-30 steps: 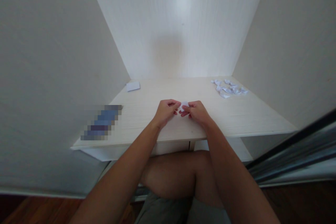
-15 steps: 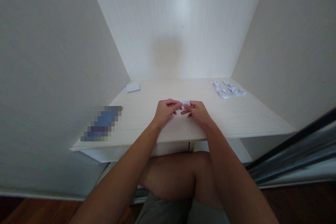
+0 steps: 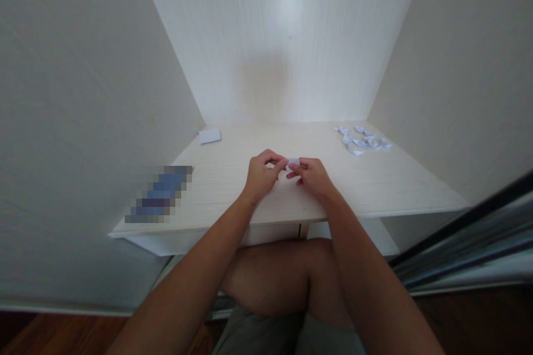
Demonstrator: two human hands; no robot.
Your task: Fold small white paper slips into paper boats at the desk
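Between my two hands, just above the middle of the desk, is a small piece of white paper (image 3: 293, 162). My left hand (image 3: 264, 172) pinches its left edge between thumb and forefinger. From the other side my right hand (image 3: 311, 175) grips it, thumb on the face toward me. The fingers cover part of the paper, so its folds are too small to make out. Toward the back right of the desk lies a loose group of several small folded white paper pieces (image 3: 362, 141).
A flat stack of white paper (image 3: 210, 136) rests at the back left of the white desk (image 3: 233, 155). Nearer on the left lies a flat object blurred into blue-grey blocks (image 3: 160, 194). Side walls and a back panel enclose the desk. Bare legs are under its front edge.
The paper has turned slightly and shifted a little between the fingers. My left hand has risen slightly, its thumb and forefinger arched more. Everything on the desk stays in place.
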